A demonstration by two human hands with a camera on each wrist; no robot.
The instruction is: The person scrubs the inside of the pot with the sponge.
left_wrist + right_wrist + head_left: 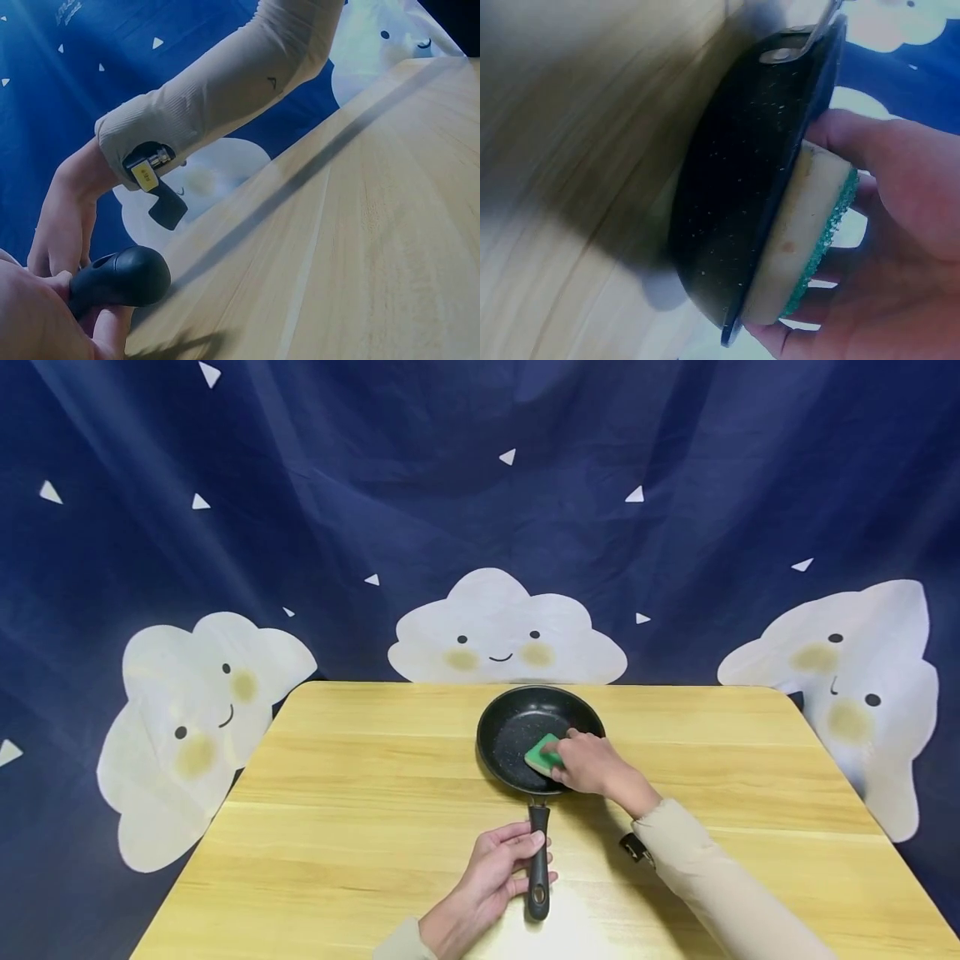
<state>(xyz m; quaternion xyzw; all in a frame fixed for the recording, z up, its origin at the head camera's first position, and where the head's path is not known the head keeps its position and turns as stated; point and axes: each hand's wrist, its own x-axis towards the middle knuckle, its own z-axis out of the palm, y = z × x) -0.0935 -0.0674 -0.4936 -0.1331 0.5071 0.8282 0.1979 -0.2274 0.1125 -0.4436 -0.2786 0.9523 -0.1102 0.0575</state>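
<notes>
A black frying pan (517, 722) with a speckled coating is at the middle far side of the table, its handle (538, 893) pointing toward me. My left hand (487, 868) grips that handle, thumb on top and fingers around the far side; the handle's rounded end (139, 277) sticks out of the grip in the left wrist view. Inside the pan, my right hand (592, 762) holds a sponge (543, 757) with a green scouring side up. The right wrist view shows the sponge's pale side (795, 232) toward the pan, thumb and fingers at its edges.
The light wooden table (337, 827) spreads widely on both sides of the pan. Behind it hangs a dark blue curtain (420, 510) with white clouds and triangles. A small black device (636, 847) sits at the right sleeve's cuff.
</notes>
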